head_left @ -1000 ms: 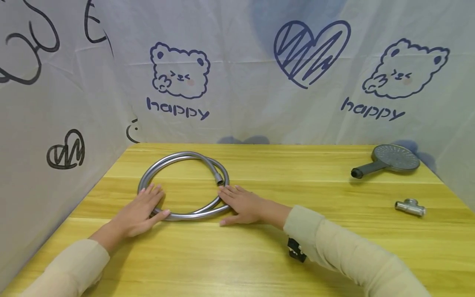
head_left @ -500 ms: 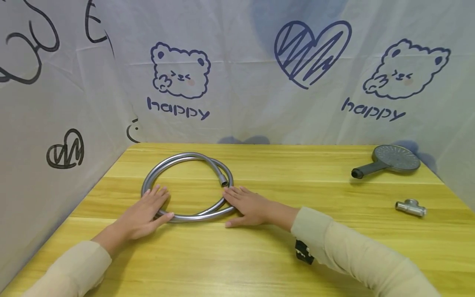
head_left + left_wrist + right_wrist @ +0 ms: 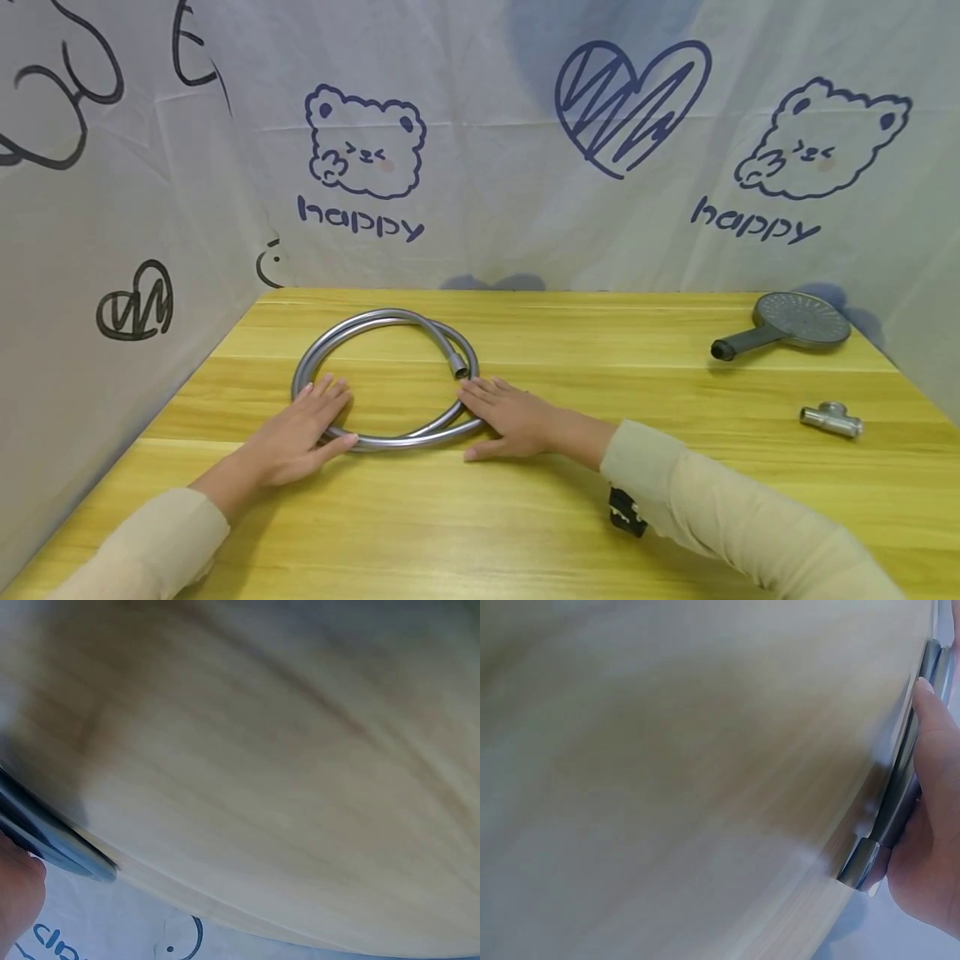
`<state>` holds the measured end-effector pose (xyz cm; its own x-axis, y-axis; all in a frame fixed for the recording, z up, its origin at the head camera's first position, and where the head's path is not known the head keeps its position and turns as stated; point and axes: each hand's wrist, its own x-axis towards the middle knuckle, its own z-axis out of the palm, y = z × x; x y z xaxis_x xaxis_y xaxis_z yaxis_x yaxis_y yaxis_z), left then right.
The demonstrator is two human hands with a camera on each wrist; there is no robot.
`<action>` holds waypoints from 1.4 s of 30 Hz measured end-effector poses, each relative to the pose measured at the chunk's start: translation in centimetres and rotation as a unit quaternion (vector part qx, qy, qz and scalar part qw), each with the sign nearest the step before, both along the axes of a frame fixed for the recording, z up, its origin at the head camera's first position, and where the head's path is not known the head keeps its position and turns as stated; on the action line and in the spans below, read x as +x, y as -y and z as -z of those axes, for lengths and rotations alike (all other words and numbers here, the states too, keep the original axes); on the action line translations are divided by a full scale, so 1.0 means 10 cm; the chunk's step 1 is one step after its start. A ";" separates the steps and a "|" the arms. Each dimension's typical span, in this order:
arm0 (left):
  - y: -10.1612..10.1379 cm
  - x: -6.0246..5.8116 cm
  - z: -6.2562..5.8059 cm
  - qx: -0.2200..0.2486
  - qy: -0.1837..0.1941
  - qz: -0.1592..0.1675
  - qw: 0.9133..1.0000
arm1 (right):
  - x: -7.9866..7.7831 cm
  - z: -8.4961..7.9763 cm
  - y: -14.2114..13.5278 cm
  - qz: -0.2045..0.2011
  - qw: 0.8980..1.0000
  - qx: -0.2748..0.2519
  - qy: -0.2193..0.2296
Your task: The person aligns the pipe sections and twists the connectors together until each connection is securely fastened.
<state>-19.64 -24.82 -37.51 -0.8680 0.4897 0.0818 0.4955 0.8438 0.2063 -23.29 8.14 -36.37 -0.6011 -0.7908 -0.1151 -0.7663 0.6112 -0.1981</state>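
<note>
A silver-grey shower hose [image 3: 405, 442] lies coiled in a ring on the wooden table [image 3: 600, 367], left of the middle. One connector end [image 3: 458, 365] points down inside the ring's right edge. My left hand [image 3: 296, 433] rests on the coil's lower left, fingers extended and thumb along the front. On the right edge lies my right hand [image 3: 517, 421], its fingers stretched over the tube. In the right wrist view, another hose connector [image 3: 861, 862] shows beside the palm. The left wrist view shows part of the hose [image 3: 64, 844] beside a fingertip [image 3: 22, 885].
A grey shower head [image 3: 798, 321] lies at the table's back right, its handle pointing left. Nearer the front is a small metal tee fitting [image 3: 831, 419]. White cloth walls [image 3: 495, 200] with drawings stand behind the table and at the left.
Both hands have slid a short way to the right, and the coiled hose has shifted with them. The shower head and tee fitting have stayed where they were.
</note>
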 end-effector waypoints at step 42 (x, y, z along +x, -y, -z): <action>-0.18 0.07 0.01 0.002 -0.012 0.041 0.999 | 0.04 0.04 -0.27 -0.007 1.000 -0.014 -0.008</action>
